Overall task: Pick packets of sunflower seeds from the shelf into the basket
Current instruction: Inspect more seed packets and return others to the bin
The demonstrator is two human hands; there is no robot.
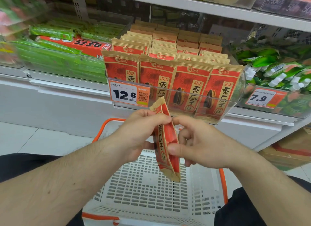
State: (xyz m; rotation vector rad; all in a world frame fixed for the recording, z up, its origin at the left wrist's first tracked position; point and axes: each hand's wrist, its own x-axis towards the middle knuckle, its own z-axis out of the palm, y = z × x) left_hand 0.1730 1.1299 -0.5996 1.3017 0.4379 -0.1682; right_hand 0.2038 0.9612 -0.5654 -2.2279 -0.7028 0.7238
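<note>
Both hands held one red and tan packet of sunflower seeds (pixel 165 141) edge-on above the white basket (pixel 148 188) with orange handles. The left hand (pixel 134 134) pinched its upper part, the right hand (pixel 198 145) gripped it lower down with thumb and fingers. Behind, more packets (pixel 175 77) stood upright in rows in a clear bin (pixel 235 97) on the shelf, beside a price tag (pixel 128 95) reading 12.8.

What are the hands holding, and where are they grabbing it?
Both hands hold one sunflower seed packet over the basket: the left hand pinches its upper part, the right hand grips its edge.
</note>
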